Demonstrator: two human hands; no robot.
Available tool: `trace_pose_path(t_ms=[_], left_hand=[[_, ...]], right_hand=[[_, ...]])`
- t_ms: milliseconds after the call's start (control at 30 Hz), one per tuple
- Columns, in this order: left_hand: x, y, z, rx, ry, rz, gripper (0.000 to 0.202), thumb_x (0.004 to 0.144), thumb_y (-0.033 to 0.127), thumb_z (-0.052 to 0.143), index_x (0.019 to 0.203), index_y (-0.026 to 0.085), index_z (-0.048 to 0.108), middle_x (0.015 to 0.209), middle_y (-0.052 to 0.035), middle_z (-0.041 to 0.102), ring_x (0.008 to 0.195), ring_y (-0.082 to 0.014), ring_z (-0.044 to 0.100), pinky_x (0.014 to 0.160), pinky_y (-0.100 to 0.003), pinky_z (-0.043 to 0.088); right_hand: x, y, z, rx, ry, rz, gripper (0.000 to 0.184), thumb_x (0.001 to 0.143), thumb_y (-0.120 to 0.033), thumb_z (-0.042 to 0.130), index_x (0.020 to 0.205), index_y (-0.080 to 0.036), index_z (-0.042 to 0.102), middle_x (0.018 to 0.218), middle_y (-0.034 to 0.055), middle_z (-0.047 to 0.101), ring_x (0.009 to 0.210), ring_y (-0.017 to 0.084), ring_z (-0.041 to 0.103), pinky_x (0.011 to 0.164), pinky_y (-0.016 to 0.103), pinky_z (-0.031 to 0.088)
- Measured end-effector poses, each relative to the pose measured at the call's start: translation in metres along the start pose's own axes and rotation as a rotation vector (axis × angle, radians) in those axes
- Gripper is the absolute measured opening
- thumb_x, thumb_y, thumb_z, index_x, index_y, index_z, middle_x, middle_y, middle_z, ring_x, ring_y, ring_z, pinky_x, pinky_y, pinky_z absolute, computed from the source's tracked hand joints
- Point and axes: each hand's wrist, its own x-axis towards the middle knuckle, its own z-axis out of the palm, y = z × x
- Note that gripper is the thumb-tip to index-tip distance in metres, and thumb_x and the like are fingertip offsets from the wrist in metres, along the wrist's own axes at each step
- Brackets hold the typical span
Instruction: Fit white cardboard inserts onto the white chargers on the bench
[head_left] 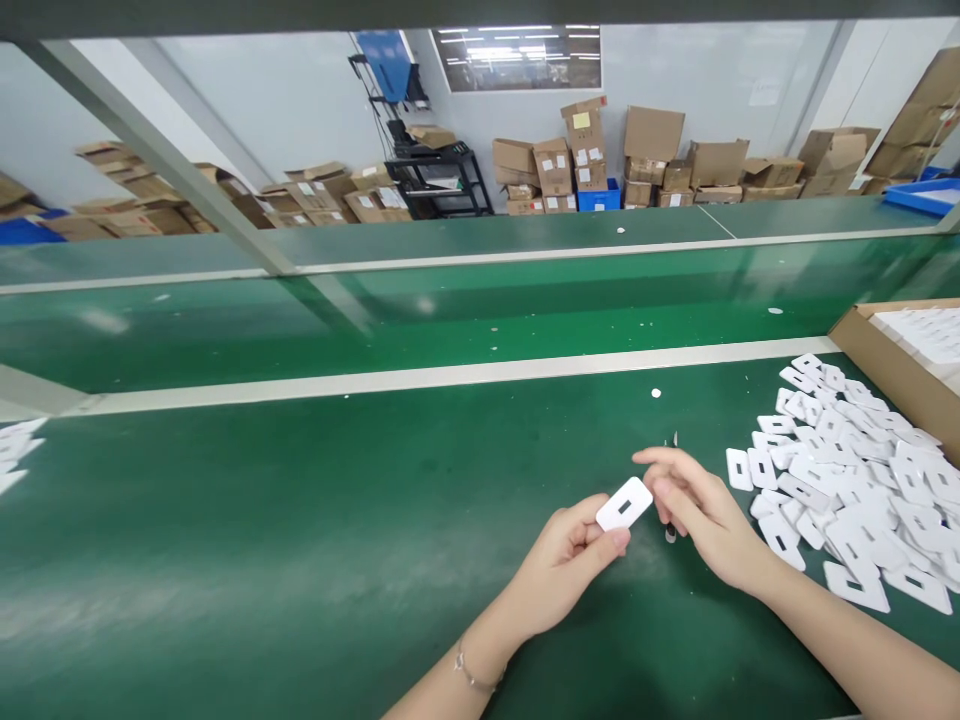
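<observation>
In the head view, I am watching the left hand point(566, 560) pinching a small white plate point(634, 499) between its thumb and fingers. The plate is sitting above the table just right of the middle, tilting with its right end higher and showing a dark rectangular slot. A thin bracelet point(476, 674) is circling the left wrist.

The right hand point(701, 510) is hovering just beside the plate's right end, its index finger reaching out and the others curling in; I am not able to tell whether it is touching the plate. A slim dark tool point(670, 534) is showing partly behind those fingers, and I cannot tell whether they are gripping it or it is lying on the green table point(300, 540).

To the right, I am seeing a loose heap of similar slotted plates point(855, 490) spreading across the tabletop, with an open cardboard box point(889, 355) standing behind it and holding white pieces. More white pieces point(16, 452) are lying at the far left edge. Beyond the table, brown cartons point(555, 165) are lining the wall, and a blue bin point(598, 197) is standing among them.
</observation>
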Motion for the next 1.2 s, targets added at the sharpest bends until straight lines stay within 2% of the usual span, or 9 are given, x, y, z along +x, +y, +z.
trace_pose_path(t_ms=[67,133,233,367,467,600,733,1000,1200], left_hand=[[0.000,-0.001,-0.002,-0.030,0.019,0.002,0.040,0.078,0.055,0.062,0.069,0.017,0.052,0.048,0.0092,0.030,0.041,-0.0053,0.020,0.041,-0.024,0.014],[0.000,-0.003,-0.003,-0.042,0.023,0.002,0.043,0.077,0.058,0.062,0.069,0.017,0.052,0.047,0.0093,0.031,0.041,-0.0052,0.021,0.041,-0.024,0.014],[0.001,-0.003,-0.003,-0.043,0.019,0.000,0.044,0.076,0.059,0.063,0.071,0.017,0.051,0.049,0.0096,0.031,0.041,-0.0050,0.021,0.041,-0.024,0.015],[0.001,-0.001,-0.001,-0.030,-0.036,-0.012,0.042,0.078,0.057,0.062,0.077,0.016,0.052,0.053,0.0093,0.031,0.044,-0.0051,0.021,0.043,-0.024,0.014],[-0.001,0.001,0.000,0.028,-0.110,-0.025,0.040,0.082,0.054,0.060,0.081,0.015,0.052,0.055,0.0089,0.030,0.048,-0.0060,0.021,0.044,-0.024,0.015],[-0.001,0.002,0.000,0.064,-0.123,-0.038,0.042,0.079,0.056,0.062,0.084,0.015,0.054,0.054,0.0098,0.028,0.048,-0.0064,0.021,0.046,-0.023,0.017],[0.002,-0.001,-0.002,0.090,-0.074,-0.027,0.051,0.086,0.063,0.045,0.072,0.015,0.055,0.048,0.0092,0.027,0.045,-0.0072,0.021,0.045,-0.025,0.016],[0.002,0.000,0.002,0.074,-0.047,0.002,0.028,0.083,0.043,0.061,0.085,0.015,0.056,0.051,0.0114,0.026,0.048,-0.0067,0.021,0.047,-0.023,0.018],[0.001,0.002,0.001,0.082,0.009,0.062,0.034,0.083,0.047,0.061,0.086,0.013,0.061,0.049,0.0110,0.025,0.047,-0.0067,0.019,0.047,-0.025,0.016]], right_hand=[[0.002,0.003,-0.001,0.059,0.047,0.060,0.033,0.093,-0.044,0.049,0.116,-0.021,0.054,0.076,0.0006,0.060,0.052,0.010,0.050,0.045,0.022,0.044],[0.002,0.005,-0.002,0.071,0.095,0.121,0.028,0.088,-0.048,0.056,0.092,-0.019,0.057,0.056,-0.0042,0.055,0.043,0.009,0.046,0.043,0.022,0.042],[0.002,0.005,-0.003,0.064,0.137,0.167,0.043,0.089,-0.052,0.053,0.062,-0.021,0.039,0.038,-0.0084,0.040,0.037,0.008,0.040,0.044,0.021,0.037],[0.000,-0.001,-0.002,0.094,-0.062,0.135,0.036,0.095,-0.053,0.039,0.082,-0.020,0.049,0.056,-0.0047,0.053,0.047,0.009,0.048,0.046,0.022,0.036],[0.000,-0.005,0.002,0.026,-0.171,0.107,0.041,0.095,-0.052,0.038,0.069,-0.020,0.045,0.053,-0.0048,0.049,0.046,0.009,0.045,0.047,0.022,0.036],[0.000,-0.006,0.004,-0.080,-0.114,0.076,0.045,0.096,-0.047,0.037,0.059,-0.021,0.036,0.046,-0.0054,0.042,0.043,0.008,0.039,0.048,0.023,0.034],[-0.001,-0.006,0.004,-0.175,-0.100,0.018,0.041,0.096,-0.039,0.037,0.059,-0.021,0.036,0.048,-0.0050,0.042,0.044,0.009,0.039,0.048,0.023,0.032],[-0.001,-0.003,0.001,-0.150,-0.018,0.060,0.040,0.096,-0.040,0.038,0.060,-0.022,0.038,0.046,-0.0052,0.044,0.042,0.010,0.041,0.046,0.023,0.033],[-0.002,-0.002,0.000,-0.101,-0.001,0.071,0.041,0.094,-0.044,0.040,0.061,-0.022,0.044,0.044,-0.0053,0.043,0.043,0.011,0.044,0.046,0.024,0.036]])
